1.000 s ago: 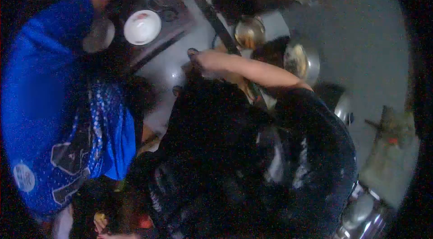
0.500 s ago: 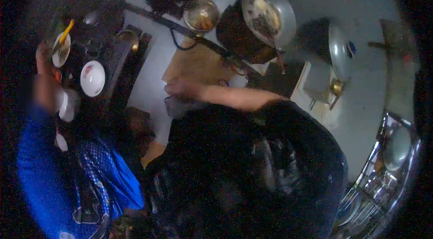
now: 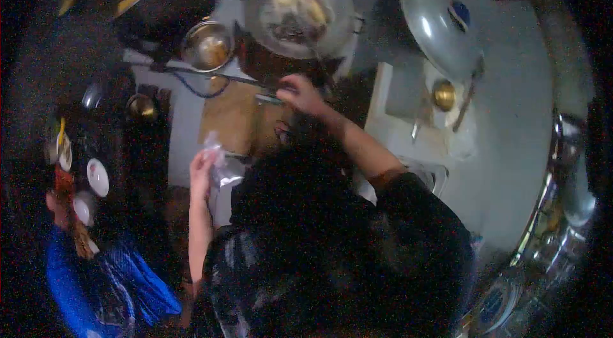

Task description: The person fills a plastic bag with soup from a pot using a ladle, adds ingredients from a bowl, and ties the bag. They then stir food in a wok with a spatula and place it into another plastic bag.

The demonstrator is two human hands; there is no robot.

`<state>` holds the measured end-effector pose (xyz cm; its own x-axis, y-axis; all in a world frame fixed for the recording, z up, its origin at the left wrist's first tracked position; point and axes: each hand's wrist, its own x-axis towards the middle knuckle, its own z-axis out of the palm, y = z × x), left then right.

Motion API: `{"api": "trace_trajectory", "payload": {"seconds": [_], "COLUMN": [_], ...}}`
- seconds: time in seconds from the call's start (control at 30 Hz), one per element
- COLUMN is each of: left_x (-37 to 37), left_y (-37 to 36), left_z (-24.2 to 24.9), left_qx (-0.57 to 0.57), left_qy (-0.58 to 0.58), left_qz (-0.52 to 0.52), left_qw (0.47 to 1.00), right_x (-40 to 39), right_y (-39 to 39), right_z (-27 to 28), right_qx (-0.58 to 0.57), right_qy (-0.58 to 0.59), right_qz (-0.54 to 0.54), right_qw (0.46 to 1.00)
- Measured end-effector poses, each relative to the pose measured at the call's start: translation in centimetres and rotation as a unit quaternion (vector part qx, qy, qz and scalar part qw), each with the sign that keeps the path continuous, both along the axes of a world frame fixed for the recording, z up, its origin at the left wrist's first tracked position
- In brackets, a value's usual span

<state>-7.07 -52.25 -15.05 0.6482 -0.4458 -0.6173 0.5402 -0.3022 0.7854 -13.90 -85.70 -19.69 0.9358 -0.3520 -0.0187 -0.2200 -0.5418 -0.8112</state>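
The left hand (image 3: pixel 203 169) is pinching a crumpled plastic bag (image 3: pixel 220 162) at centre left. The right hand (image 3: pixel 300 92) is gripping a knife (image 3: pixel 268 99), lengthwise leftward, above, over the board (image 3: pixel 233 118).

Wok (image 3: pixel 300 12) sits behind the cutting board (image 3: pixel 239 114) — lid (image 3: pixel 437 25) to its right (small pot (image 3: pixel 206 45) left).

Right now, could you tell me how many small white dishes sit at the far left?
3: upper white dish, middle white dish right of it, lower white dish below. The dark there may hide more.
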Motion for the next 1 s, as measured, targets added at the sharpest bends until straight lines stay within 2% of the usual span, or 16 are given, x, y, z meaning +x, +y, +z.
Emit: {"api": "trace_trajectory", "payload": {"seconds": [0.03,0.07,0.1,0.13,0.23,0.27,0.3,0.33,0.5,0.63,0.7,0.73,0.8,0.83,0.9,1.0], "left_x": [-0.9,-2.0,-3.2,-3.8,-4.8,-4.7,-4.1,-3.3,-2.5,-3.4,-4.4,-5.2,-7.3,-8.5,-9.0,-10.5], "left_y": [-0.2,0.8,2.4,3.7,4.9,4.7,4.3,4.3,5.1,9.5,10.7,13.6,21.7,23.7,26.7,31.9], "left_z": [-0.2,-1.2,-2.7,-3.3,-1.4,-0.8,-0.2,0.4,2.1,-0.5,1.1,-1.1,-7.8,-8.3,-7.3,-9.2], "left_qx": [0.05,0.054,0.151,0.245,0.287,0.301,0.298,0.291,0.309,0.338,0.419,0.415,0.465,0.461,0.435,0.483], "left_qy": [0.014,0.015,-0.211,-0.423,-0.433,-0.434,-0.388,-0.34,-0.263,-0.127,-0.118,-0.118,-0.232,-0.231,-0.11,-0.111], "left_qz": [0.073,0.061,-0.009,-0.07,-0.143,-0.125,-0.133,-0.144,-0.086,-0.038,-0.1,-0.097,-0.1,-0.097,-0.019,-0.05], "left_qw": [0.996,0.997,0.966,0.87,0.842,0.84,0.862,0.882,0.91,0.932,0.895,0.897,0.849,0.851,0.893,0.867], "right_x": [-2.5,-4.6,-6.5,-7.4,-7.4,-7.2,-6.6,-6.0,-3.7,-2.2,-2.3,-2.3,-2.5,-2.9,-3.7,-3.9], "right_y": [-4.5,-7.1,-8.5,-9.0,-10.4,-12.0,-12.7,-12.0,-10.9,-9.9,-9.9,-9.8,-10.0,-9.9,-9.4,-8.9], "right_z": [-2.8,-4.0,-5.5,-6.6,-8.2,-12.5,-14.7,-13.6,-7.0,-3.9,-5.1,-6.0,-7.8,-7.7,-7.1,-5.9], "right_qx": [-0.081,-0.155,-0.184,-0.211,-0.077,0.157,0.377,0.473,0.612,0.503,0.326,0.321,0.141,0.135,-0.064,-0.055], "right_qy": [0.125,0.245,0.239,0.229,0.149,0.223,0.293,0.272,0.109,0.092,0.135,0.135,0.097,0.097,0.032,0.118], "right_qz": [-0.092,-0.172,-0.22,-0.256,-0.228,-0.189,-0.142,-0.191,-0.176,-0.169,-0.217,-0.215,-0.213,-0.21,-0.157,-0.184], "right_qw": [0.985,0.941,0.928,0.915,0.959,0.943,0.867,0.816,0.763,0.843,0.91,0.913,0.962,0.963,0.985,0.974]}}
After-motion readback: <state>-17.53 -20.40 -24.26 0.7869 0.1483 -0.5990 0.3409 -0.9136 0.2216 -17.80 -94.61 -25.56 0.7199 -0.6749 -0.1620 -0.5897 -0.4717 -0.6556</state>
